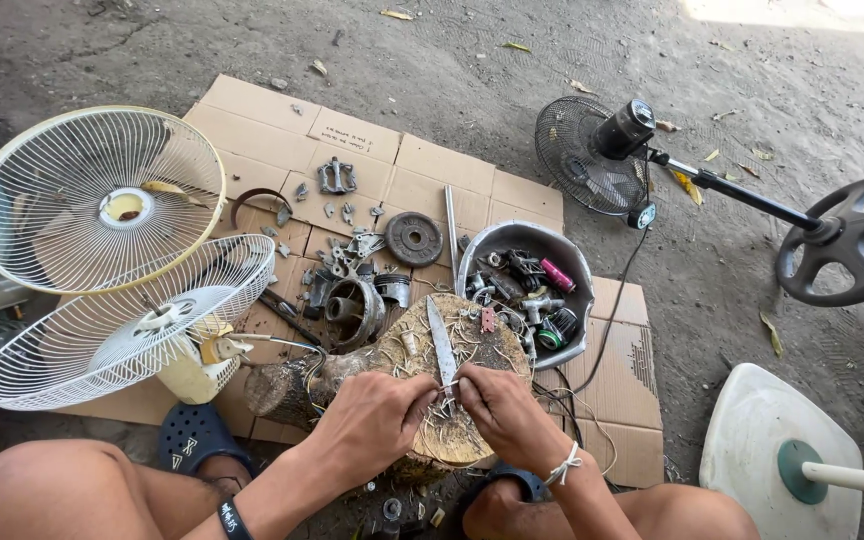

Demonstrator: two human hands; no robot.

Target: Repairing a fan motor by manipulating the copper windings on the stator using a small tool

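Head view, looking down at a person seated on the ground. The left hand [377, 415] and the right hand [502, 405] meet over a wooden stump [472, 345] that lies between the knees. The fingers of both hands are curled and pinch a small pale wire-like piece [449, 392] at the point where the fingertips touch; its exact shape is too small to tell. The right wrist carries a white string band [564, 465], the left wrist a black band [234, 518]. A knife [442, 345] lies flat on the top of the stump, its blade pointing away from the person and its near end just beside the fingertips. Thin wire strands are scattered over the stump top.

Beyond the stump, a metal bowl [577, 262] holds mixed small parts, among them a pink cylinder [557, 275]. To its left, on flattened cardboard [352, 135], lie a round weight disc [414, 239], a motor housing [354, 310], a metal rod [451, 225] and loose metal scraps. At far left stand two white fan guards [92, 190], one partly overlapping the other. At upper right a dark fan [592, 150] lies on the dirt with its pole running to a round black base [847, 240]. At lower right sits a white fan base [762, 440]. A blue sandal [192, 435] shows under the left knee.
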